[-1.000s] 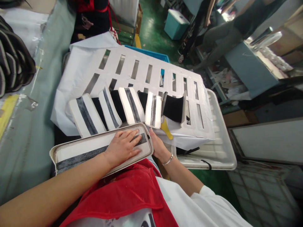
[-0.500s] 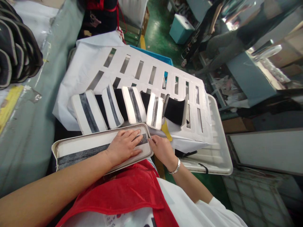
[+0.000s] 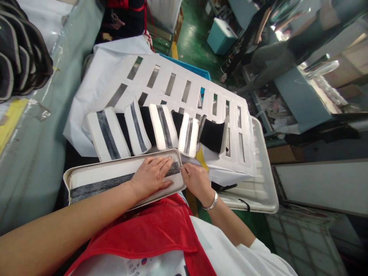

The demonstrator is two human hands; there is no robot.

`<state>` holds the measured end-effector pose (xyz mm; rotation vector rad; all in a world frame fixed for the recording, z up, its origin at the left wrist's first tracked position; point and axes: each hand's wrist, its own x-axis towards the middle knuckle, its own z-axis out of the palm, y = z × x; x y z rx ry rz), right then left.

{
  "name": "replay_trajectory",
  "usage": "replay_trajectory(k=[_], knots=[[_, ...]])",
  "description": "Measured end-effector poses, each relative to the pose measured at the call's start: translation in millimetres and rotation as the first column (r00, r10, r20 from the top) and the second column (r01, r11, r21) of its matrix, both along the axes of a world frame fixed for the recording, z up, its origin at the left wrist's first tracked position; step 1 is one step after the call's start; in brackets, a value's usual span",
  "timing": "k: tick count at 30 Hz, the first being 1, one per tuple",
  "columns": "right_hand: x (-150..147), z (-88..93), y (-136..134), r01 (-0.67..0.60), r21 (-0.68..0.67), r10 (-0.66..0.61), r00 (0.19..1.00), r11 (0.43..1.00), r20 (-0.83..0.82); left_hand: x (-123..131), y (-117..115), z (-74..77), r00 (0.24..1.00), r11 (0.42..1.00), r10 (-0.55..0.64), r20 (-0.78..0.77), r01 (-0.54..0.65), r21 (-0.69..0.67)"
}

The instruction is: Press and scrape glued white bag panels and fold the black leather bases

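**Lap work at the bench:** A grey tabletop [image 3: 37,153] is seen along 9 o'clock. A white slotted sheet [image 3: 184,82] is spread at 12 o'clock, with one corner draped over a white tray [image 3: 260,191] at 3 o'clock. Nearer, a long shallow case [image 3: 94,176], white-lined with a grey strip, is laid across the lap over a red apron [image 3: 149,234]. The case is judged light and fairly stiff, with a soft lining. Its raised rim at either end looks the surest place for a hold, and the smooth shell is thought likely to slide on the cloth. Four striped panels [image 3: 107,134] are leaned in a row just beyond it, with a black cloth [image 3: 212,136] at their 3 o'clock end, so the case's far side is crowded. The left hand [image 3: 152,177] is pressed flat on the lining, fingers extended, nothing held. The right hand [image 3: 195,180] is set at the case's 3 o'clock end, fingers narrowed at the rim. Whether anything is pinched cannot be told. A yellow tab [image 3: 202,160] is seen just beyond that hand.
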<state>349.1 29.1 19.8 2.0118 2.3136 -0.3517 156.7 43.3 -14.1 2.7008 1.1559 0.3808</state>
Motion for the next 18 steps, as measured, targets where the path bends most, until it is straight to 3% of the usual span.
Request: replay_trajectory(k=[5,10,15,18], knots=[[3.4,3.9,2.7,-0.105,-0.022,0.102,0.988,0.994,-0.115,-1.8,-0.1,-1.8,1.000,1.000,-0.002,0.001,0.002,-0.018],[14.8,4.9,9.8,-0.147,-0.135,0.093,0.934,0.980,-0.345,-2.9,0.1,-1.4,1.000,1.000,-0.015,-0.014,0.014,-0.025],[28.9,-12.9,22.4,-0.115,-0.290,-0.083,0.802,0.950,-0.591,-3.7,-0.4,0.6,1.000,0.999,-0.009,-0.023,0.008,-0.042],[31.8,-23.0,29.6,-0.089,-0.412,-0.252,0.669,0.907,-0.699,-3.9,-0.7,0.7,1.000,0.999,-0.007,-0.015,0.007,-0.040]])
